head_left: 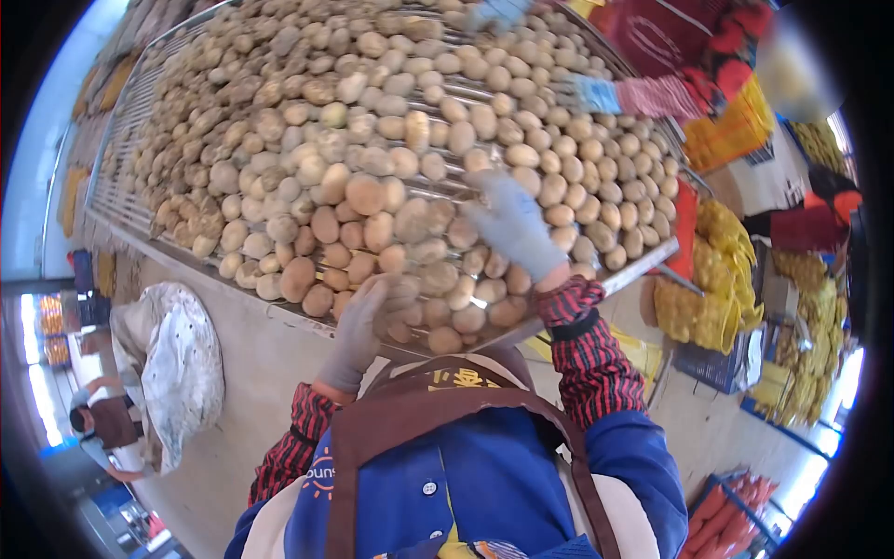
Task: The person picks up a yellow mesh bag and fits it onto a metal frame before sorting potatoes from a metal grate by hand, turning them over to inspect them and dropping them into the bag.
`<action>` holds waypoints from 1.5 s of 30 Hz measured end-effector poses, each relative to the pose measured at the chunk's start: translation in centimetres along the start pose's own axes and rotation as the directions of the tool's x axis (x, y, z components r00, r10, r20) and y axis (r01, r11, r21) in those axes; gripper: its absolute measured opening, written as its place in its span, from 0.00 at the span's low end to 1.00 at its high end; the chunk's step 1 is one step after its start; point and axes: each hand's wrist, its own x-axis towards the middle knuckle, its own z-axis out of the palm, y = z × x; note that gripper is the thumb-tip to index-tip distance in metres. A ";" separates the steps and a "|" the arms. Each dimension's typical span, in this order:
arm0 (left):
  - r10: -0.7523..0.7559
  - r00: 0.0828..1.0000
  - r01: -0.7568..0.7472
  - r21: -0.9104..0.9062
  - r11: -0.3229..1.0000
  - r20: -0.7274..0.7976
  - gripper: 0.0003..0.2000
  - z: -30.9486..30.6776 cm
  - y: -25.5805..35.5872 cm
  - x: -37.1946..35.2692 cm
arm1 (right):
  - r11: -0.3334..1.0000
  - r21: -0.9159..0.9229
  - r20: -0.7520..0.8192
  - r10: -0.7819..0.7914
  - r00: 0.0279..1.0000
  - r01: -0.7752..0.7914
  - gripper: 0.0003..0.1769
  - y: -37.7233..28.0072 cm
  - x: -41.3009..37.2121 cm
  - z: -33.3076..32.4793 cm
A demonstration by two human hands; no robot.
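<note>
A slatted metal table (pixel 121 172) is covered with round brown potatoes (pixel 363 194). My left hand (pixel 365 321), in a grey glove, rests at the table's near edge, its fingers partly curled against the potatoes there; whether it grips one cannot be made out. Further right, my right hand (pixel 512 222), also gloved in grey, reaches over the potatoes with its fingers pointing up and left. Its fingertips are blurred among the potatoes, and nothing held shows clearly.
Across the table, a co-worker's gloved hands (pixel 596 95) touch potatoes. Yellow net sacks (pixel 712 270), an orange crate (pixel 736 126) and a blue crate (pixel 712 363) stand right. A white sack (pixel 182 363) lies left, beside another person (pixel 110 421).
</note>
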 end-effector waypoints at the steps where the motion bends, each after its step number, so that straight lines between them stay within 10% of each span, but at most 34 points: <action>1: 0.012 1.000 -0.013 -0.009 1.000 -0.017 0.21 -0.7 1.0 0.0 | 0.992 0.022 0.017 -0.127 0.992 0.127 0.24 -1.2 1.4 2.7; 3: 0.326 0.908 -0.082 0.651 0.755 -0.264 0.20 -2.0 2.6 0.6 | 0.964 0.046 0.047 -0.266 0.963 0.263 0.26 -2.5 2.0 6.7; 5: 0.453 0.856 -0.123 0.753 0.646 -0.250 0.21 -2.8 4.9 2.8 | 0.856 0.001 0.123 -0.514 0.849 0.517 0.26 -3.6 0.8 8.8; 7: 0.734 0.679 -0.285 0.932 0.224 0.031 0.25 -3.9 6.5 5.6 | 0.823 -0.018 0.242 -0.548 0.801 0.568 0.24 -2.9 1.6 6.9; 10: 0.667 0.724 -0.396 0.898 0.191 0.177 0.29 -4.8 7.4 10.0 | 0.926 -0.264 0.311 -0.184 0.932 0.271 0.19 1.2 4.7 3.1; 14: 0.564 0.819 -0.191 0.978 0.087 0.109 0.31 -3.2 6.2 12.7 | 0.888 -0.372 -0.004 -0.293 0.956 0.271 0.16 4.4 7.9 5.1; 19: 0.568 0.809 -0.251 0.962 0.103 0.150 0.27 -5.7 6.8 13.8 | 0.745 -0.484 0.257 -0.380 0.889 0.459 0.26 4.3 16.3 9.1; 21: 0.204 0.979 -0.197 0.400 0.895 0.024 0.21 -7.6 7.6 13.8 | 0.800 -0.475 0.451 -0.136 0.882 0.366 0.30 5.0 18.8 8.8; 22: 0.189 0.980 -0.194 0.094 0.976 0.058 0.16 -8.5 7.2 13.2 | 0.754 -0.557 0.504 -0.027 0.863 0.349 0.32 3.1 19.1 8.0; 27: 0.294 0.956 -0.275 0.329 0.903 -0.009 0.17 -5.9 5.5 9.4 | 0.681 -0.638 0.543 0.067 0.837 0.359 0.32 2.2 17.6 6.9; 31: 0.208 0.978 -0.208 0.006 0.978 -0.012 0.17 -4.3 4.7 6.0 | 0.864 -0.486 0.431 0.109 0.896 0.128 0.27 1.9 14.8 5.8; 33: 0.222 0.975 -0.192 -0.442 0.876 0.015 0.20 -4.2 2.7 5.7 | 0.914 -0.405 0.359 0.152 0.921 0.008 0.24 0.4 12.5 4.8; 35: 0.235 0.971 -0.165 -0.586 0.794 0.045 0.22 -2.7 2.7 5.4 | 0.957 0.141 0.217 0.220 0.951 -0.254 0.22 -0.8 9.7 4.0; 36: 0.250 0.966 -0.126 -0.713 0.690 0.072 0.24 -1.9 2.7 5.2 | 0.864 0.286 0.412 0.279 0.867 -0.414 0.19 -2.5 8.6 3.3; 41: 0.304 0.948 -0.164 -0.667 0.726 0.097 0.28 -0.9 2.5 4.7 | 0.894 0.376 0.310 0.126 0.942 -0.243 0.20 -3.0 4.7 4.6; 43: 0.474 0.880 -0.472 0.176 0.864 0.034 0.27 -1.6 1.8 3.8 | 0.987 -0.106 0.437 0.157 0.885 -0.123 0.26 -4.3 4.2 4.6; 44: 0.469 0.882 -0.467 0.183 0.865 0.036 0.27 -2.3 1.7 3.5 | 0.998 -0.062 0.444 0.045 0.895 -0.019 0.30 -3.2 3.4 5.7; 45: 0.260 0.965 -0.219 -0.440 0.871 0.034 0.26 -3.0 1.7 3.1 | 0.996 -0.018 0.445 -0.068 0.893 0.085 0.34 -3.1 2.9 6.6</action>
